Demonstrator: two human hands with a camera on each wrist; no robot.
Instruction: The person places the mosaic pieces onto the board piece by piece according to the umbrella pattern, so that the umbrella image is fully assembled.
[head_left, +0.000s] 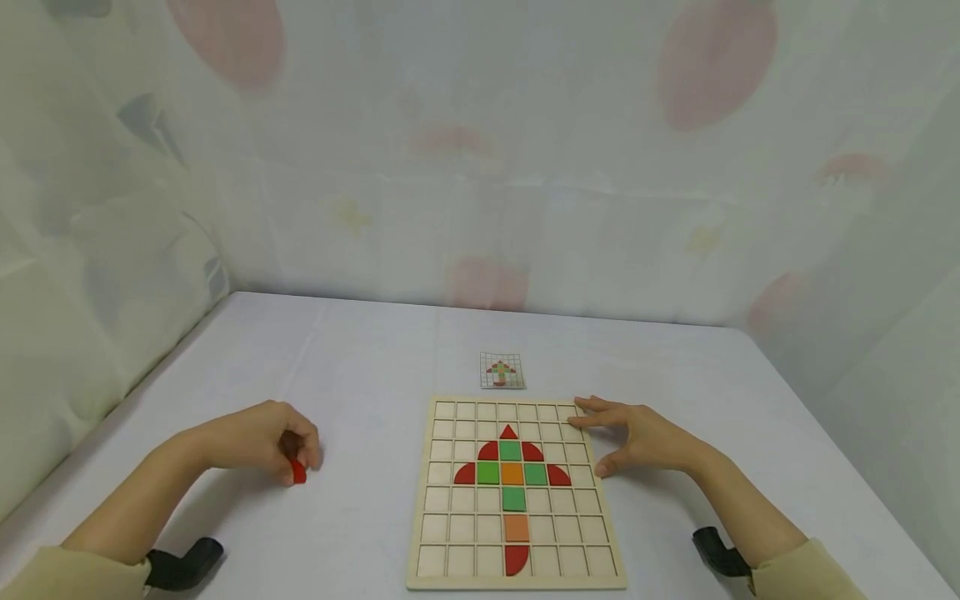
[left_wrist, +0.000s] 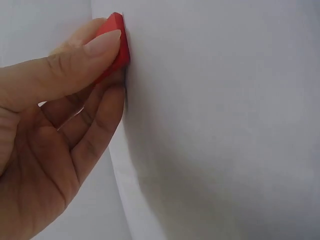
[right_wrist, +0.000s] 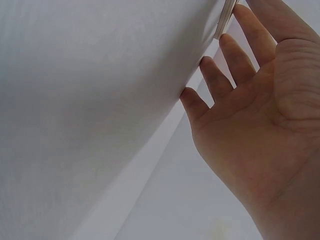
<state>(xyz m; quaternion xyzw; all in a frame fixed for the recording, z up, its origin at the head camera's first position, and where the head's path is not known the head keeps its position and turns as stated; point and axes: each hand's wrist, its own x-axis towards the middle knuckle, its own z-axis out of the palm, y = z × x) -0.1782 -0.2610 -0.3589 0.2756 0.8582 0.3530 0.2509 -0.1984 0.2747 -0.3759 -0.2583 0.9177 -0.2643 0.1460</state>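
Note:
At the left of the table, my left hand pinches a small red block between thumb and fingers, close over the white tabletop. The wooden grid board lies in the middle, bearing a pattern of red, green and orange pieces. A red triangle tops the pattern, and a red quarter-round piece sits in its bottom row. My right hand rests at the board's upper right edge, fingers spread and fairly straight, fingertips on the rim and tabletop.
Behind the board lies a small pattern card printed with a similar coloured figure. The table is covered in white and ends at a patterned cloth hanging behind and along the sides. Each wrist bears a black camera mount.

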